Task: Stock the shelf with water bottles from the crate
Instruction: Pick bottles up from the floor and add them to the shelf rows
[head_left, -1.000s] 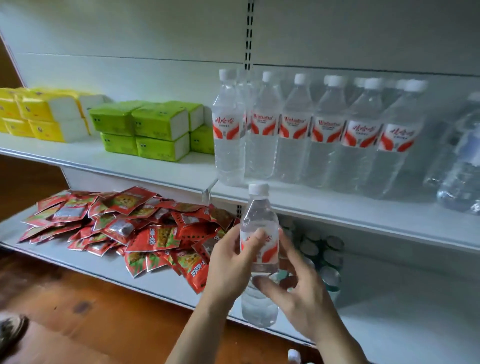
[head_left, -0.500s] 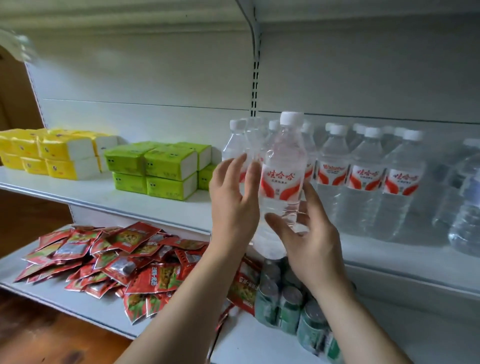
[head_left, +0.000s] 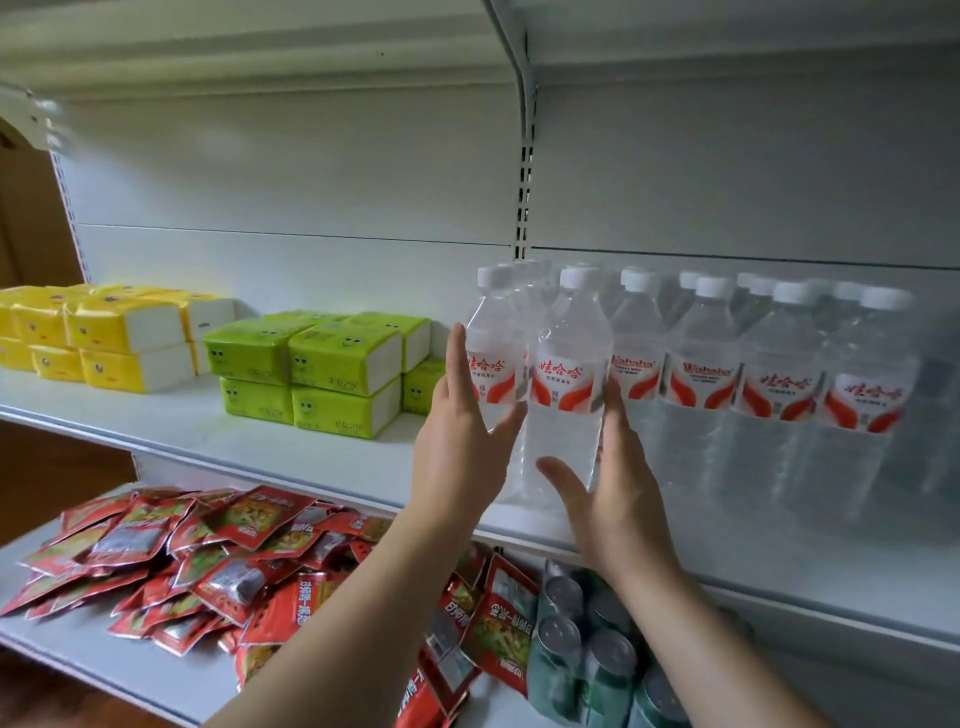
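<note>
**Head view: a clear bottle stands between two open hands on the shelf**

Head view, looking forward and down at white metal shelving. A clear plastic water bottle (head_left: 566, 395) stands upright near the front edge of the middle shelf (head_left: 322, 457), at the left end of the front row of bottles. It has a white screw cap, a ribbed body and a red-and-white label. The left hand (head_left: 462, 431) is raised flat beside it, fingers straight and together, palm toward the bottle; whether it touches the bottle is hard to tell. The right hand (head_left: 618, 499) is spread open on the other side, thumb low across the front of the bottle and fingers up along its right flank, not curled round it.

To the right, the row of bottles (head_left: 779, 395) runs on, more ranks deep behind it, all with matching caps and labels. Left of the bottles sit soft rectangular green packs (head_left: 332, 369), stacked two high, and farther left yellow packs (head_left: 124, 338) of the same shape.

On the lower shelf (head_left: 88, 654) lies a loose heap of glossy red sachets (head_left: 208, 561), and beside it a shrink-wrapped bundle of green cans (head_left: 587, 649) with silver tops.
</note>
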